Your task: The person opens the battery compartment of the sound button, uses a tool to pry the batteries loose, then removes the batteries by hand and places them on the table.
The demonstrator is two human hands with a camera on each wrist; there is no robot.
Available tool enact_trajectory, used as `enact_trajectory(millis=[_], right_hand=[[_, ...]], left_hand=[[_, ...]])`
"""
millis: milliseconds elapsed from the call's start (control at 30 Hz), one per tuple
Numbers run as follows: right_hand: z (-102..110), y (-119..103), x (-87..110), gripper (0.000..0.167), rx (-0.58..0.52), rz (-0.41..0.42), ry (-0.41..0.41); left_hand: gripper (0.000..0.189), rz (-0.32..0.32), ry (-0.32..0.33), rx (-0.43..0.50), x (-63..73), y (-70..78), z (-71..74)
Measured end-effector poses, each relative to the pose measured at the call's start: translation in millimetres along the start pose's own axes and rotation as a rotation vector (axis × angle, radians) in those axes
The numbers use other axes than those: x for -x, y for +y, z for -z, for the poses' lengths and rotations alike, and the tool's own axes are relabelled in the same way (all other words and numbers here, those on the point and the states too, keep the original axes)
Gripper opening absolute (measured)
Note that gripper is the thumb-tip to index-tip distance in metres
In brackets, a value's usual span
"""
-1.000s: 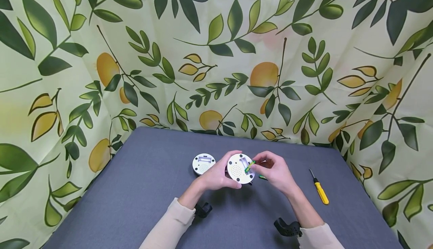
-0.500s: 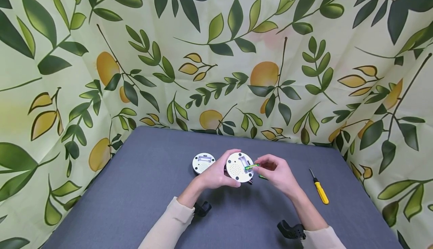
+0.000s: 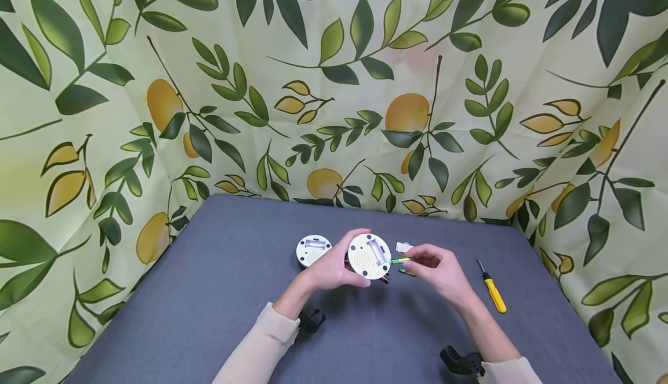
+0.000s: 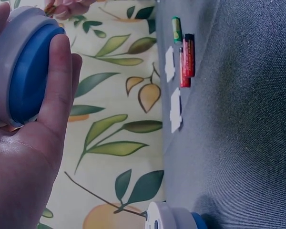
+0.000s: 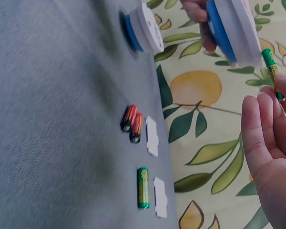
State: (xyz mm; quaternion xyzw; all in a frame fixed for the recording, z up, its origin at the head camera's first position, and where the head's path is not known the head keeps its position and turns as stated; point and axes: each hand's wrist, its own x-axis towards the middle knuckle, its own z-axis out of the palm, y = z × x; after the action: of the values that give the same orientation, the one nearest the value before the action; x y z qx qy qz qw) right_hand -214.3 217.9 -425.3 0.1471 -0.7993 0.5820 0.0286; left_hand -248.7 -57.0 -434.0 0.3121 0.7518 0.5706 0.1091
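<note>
My left hand (image 3: 331, 269) grips a round device (image 3: 361, 261) by its rim, thumb at the bottom. Its white underside, with small holes and an open battery slot, faces the head camera; no battery shows in the slot. From the side, the left wrist view shows its blue part (image 4: 32, 71). Just right of the device, my right hand (image 3: 440, 271) pinches a green battery (image 5: 273, 71) by one end between thumb and fingers. The battery's other end is close to the device's rim; whether they touch I cannot tell.
A second such device (image 3: 312, 250) lies underside up to the left. On the table are another green battery (image 5: 143, 188), two red batteries (image 5: 129, 117) and two white covers (image 5: 152, 137) (image 4: 175, 110). A yellow-handled screwdriver (image 3: 494, 294) lies to the right.
My right hand has drawn back to the right with the green battery, from over the slot to beside the rim. The left hand has barely moved. A white cover has come into view.
</note>
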Motion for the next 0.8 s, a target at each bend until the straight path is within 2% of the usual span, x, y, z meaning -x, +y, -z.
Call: enact_trajectory(millis=[367, 600, 800], right_hand=[[8.9, 18.3, 7.8, 0.024, 0.078, -0.126, 0.055], [10.7, 38.1, 7.1, 0.021, 0.089, -0.153, 0.072], [10.6, 51.2, 5.2, 0.022, 0.074, -0.215, 0.068]], left_hand=[[0.101, -0.005, 0.011, -0.031, 0.3, 1.4, 0.0], [0.101, -0.005, 0.007, -0.022, 0.8, 1.5, 0.6], [0.101, -0.003, 0.004, -0.018, 0.6, 2.5, 0.6]])
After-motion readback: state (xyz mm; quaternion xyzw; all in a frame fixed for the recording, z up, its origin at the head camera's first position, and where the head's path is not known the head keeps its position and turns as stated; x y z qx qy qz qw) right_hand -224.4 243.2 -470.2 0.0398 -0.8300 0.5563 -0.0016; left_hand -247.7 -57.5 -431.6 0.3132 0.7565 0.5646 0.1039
